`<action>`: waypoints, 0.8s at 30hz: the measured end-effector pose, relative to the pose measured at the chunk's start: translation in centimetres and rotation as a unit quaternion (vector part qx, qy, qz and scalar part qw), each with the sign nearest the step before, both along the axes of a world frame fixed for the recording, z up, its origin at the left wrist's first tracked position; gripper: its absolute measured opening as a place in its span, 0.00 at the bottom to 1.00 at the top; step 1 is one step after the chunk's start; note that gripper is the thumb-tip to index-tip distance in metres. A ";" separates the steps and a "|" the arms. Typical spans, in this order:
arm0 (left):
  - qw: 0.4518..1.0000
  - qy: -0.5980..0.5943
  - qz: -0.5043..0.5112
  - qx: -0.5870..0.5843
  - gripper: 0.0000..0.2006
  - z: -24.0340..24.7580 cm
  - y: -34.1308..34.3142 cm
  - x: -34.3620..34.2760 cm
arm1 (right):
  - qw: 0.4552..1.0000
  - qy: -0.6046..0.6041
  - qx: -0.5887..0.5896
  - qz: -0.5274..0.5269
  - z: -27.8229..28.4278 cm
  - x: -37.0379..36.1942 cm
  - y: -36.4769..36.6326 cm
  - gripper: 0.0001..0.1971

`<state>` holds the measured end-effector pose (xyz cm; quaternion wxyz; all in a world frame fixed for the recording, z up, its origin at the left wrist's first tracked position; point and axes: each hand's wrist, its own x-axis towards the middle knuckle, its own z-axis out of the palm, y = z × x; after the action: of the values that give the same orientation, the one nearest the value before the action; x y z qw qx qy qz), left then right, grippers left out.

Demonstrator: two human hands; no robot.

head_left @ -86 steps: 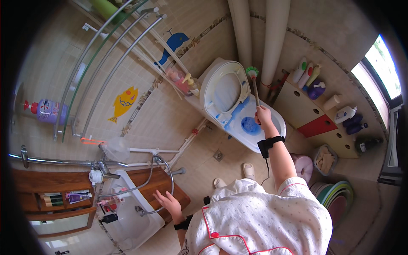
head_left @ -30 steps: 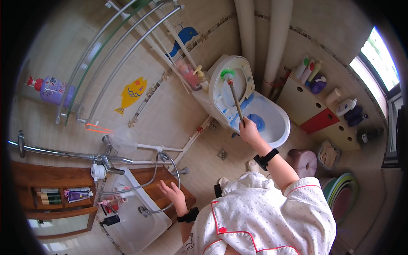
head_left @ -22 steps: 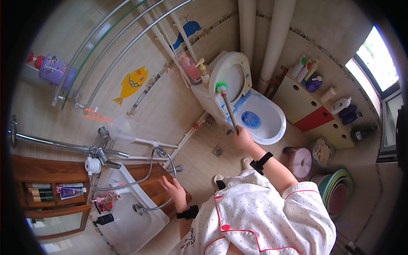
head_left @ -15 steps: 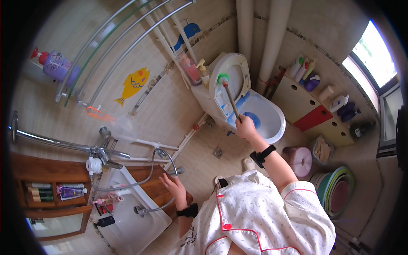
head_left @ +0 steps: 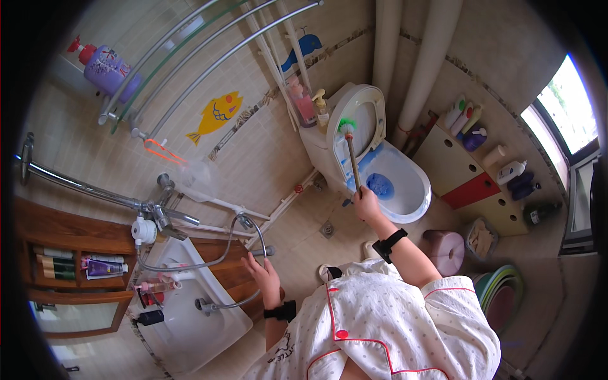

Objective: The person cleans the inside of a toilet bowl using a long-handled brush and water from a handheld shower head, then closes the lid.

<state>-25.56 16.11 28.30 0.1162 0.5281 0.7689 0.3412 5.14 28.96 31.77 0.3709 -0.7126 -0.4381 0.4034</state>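
A toilet brush (head_left: 353,155) is gripped by its long brown handle in my right hand (head_left: 367,207). Its green and white bristles touch or lie very near the raised seat (head_left: 379,120) of the toilet (head_left: 415,194). Blue liquid shows in the bowl and streaks its rear rim. My left hand (head_left: 265,275) holds nothing, its fingers stretched out beside the metal shower hose (head_left: 260,233) and the wooden counter. Both wrists carry black bands.
The washbasin (head_left: 218,316) is at lower left, below the shower mixer (head_left: 161,215). Bottles stand on a low cabinet (head_left: 449,158) at right. A pink paper-roll holder (head_left: 445,251), a bin (head_left: 479,240) and stacked basins (head_left: 500,294) are nearby. Metal rails (head_left: 234,69) cross the upper left.
The whole view has shifted slightly, with the toilet and rails now further right. My right hand still grips the brush, its handle now more upright. My left hand stays open.
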 end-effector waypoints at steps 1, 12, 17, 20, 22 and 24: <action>1.000 -0.005 -0.009 0.004 0.25 0.1 0.3 0.1 | 1.000 0.011 -0.019 0.001 -0.1 -0.3 -0.2 0.08; 0.998 -0.052 0.015 0.044 0.25 -1.1 0.5 -1.2 | 0.998 0.007 0.038 -0.047 0.9 3.1 5.5 0.11; 0.995 -0.077 0.049 0.038 0.24 -0.5 -0.2 -1.4 | 0.997 0.011 0.031 -0.066 0.7 4.3 8.5 0.11; 0.992 -0.108 0.060 0.039 0.23 -0.2 -0.6 -1.3 | 0.997 0.014 0.038 -0.059 0.0 2.8 6.9 0.11; 0.995 -0.076 0.057 0.042 0.23 -0.7 -0.9 -1.5 | 0.998 0.023 0.031 -0.043 -0.2 1.2 4.8 0.10; 0.995 -0.076 0.049 0.034 0.23 -0.7 -0.7 -1.1 | 0.998 0.029 0.040 -0.033 -1.8 1.0 2.7 0.08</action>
<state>-26.70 15.45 27.61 0.1393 0.4657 0.7711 0.4112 6.15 31.67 30.00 0.4244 -0.6993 -0.4192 0.3939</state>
